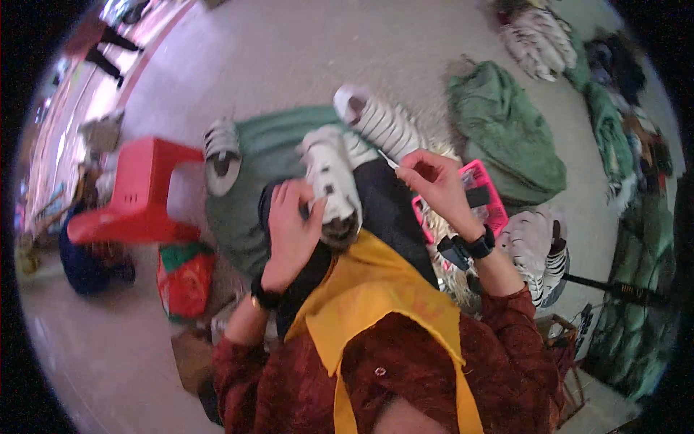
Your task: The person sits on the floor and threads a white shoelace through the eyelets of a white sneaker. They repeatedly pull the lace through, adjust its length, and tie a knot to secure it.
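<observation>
Across my lap lies a white shoe upper point(331, 177) with dark square openings and a dark mouth at its near end. My left hand point(293, 217) grips its left side, thumb and fingers curled against it. My right hand point(441, 184) is raised to the right of the upper, pinching a thin white stick-like tool point(388, 159); its exact kind is too small to make out. The tool's tip points up and left, apart from the upper. Just beyond, a nested stack of white uppers point(379, 123) leans over the green cloth point(278, 134).
A pink basket point(494, 206) with pale strands stands by my right wrist. More uppers point(528, 242) lie right of it. A green sack point(506, 130) sits far right. On the left are a red plastic chair point(148, 181), a red-green bag point(186, 282) and another stack of uppers point(222, 155).
</observation>
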Available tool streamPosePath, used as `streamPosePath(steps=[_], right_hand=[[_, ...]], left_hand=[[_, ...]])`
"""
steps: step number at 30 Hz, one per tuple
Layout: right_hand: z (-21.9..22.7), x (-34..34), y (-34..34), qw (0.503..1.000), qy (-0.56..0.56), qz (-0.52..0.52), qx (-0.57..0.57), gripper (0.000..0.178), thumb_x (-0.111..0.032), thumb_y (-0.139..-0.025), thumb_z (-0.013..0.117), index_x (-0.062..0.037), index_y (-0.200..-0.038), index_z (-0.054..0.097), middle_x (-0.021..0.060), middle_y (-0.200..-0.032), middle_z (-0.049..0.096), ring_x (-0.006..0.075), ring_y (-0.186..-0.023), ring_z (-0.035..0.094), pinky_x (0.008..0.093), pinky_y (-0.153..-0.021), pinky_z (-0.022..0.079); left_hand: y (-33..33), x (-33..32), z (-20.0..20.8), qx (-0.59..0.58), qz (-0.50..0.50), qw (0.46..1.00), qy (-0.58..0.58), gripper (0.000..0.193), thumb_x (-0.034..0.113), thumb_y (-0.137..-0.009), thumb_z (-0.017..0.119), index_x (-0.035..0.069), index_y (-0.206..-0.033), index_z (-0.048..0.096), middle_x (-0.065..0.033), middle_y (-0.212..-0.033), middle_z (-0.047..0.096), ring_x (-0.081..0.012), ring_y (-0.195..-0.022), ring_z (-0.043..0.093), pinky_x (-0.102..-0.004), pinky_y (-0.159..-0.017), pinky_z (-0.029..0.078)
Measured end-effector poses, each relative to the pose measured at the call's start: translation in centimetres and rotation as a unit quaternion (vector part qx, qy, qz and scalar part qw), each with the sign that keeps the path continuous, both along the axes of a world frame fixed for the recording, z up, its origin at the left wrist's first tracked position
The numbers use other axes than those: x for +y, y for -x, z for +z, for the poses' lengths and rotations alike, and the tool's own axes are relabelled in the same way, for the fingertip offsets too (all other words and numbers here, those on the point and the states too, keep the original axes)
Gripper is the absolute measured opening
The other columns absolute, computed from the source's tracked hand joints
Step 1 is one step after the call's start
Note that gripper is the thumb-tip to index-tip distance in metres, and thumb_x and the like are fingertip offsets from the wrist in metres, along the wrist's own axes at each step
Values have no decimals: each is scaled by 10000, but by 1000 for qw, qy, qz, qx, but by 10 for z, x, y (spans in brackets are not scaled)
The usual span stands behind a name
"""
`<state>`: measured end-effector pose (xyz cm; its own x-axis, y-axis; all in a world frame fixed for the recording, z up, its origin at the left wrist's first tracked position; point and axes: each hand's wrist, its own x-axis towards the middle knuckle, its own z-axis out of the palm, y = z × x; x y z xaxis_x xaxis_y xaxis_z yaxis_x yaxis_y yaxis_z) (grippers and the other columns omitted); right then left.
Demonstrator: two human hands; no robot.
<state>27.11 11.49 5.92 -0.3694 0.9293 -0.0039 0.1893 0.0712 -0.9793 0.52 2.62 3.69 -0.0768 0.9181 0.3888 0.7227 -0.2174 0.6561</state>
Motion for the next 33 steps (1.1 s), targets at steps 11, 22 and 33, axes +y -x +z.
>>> streamPosePath(steps=[11, 22, 33], right_hand=[[-44, -29, 55, 936, -265, 176, -152, 90, -77, -836, 710, -46, -896, 650, 109, -1181, 684, 344, -1054, 626, 426, -888, 521], [-45, -37, 56, 932, -271, 172, -169, 106, -72, -837, 722, -36, -897, 643, 115, -1223, 667, 348, -1093, 632, 435, -919, 522], [-16, -34, 74, 961, -201, 144, -127, 110, -51, -832, 746, -53, -922, 683, 118, -1103, 725, 294, -968, 678, 382, -825, 549]], left_hand=[[0, -14, -29, -50, 17, 994, 98, 300, 60, -812, 761, 31, -964, 504, -132, -896, 520, -331, -778, 585, -404, -646, 494], [-3, -18, -32, -31, 15, 999, 34, 309, 54, -803, 740, 21, -1028, 531, -165, -936, 541, -403, -859, 590, -468, -729, 495], [-5, -27, -38, -64, 28, 996, 55, 316, 39, -787, 732, 4, -1057, 571, -188, -1044, 572, -407, -956, 597, -455, -797, 510]])
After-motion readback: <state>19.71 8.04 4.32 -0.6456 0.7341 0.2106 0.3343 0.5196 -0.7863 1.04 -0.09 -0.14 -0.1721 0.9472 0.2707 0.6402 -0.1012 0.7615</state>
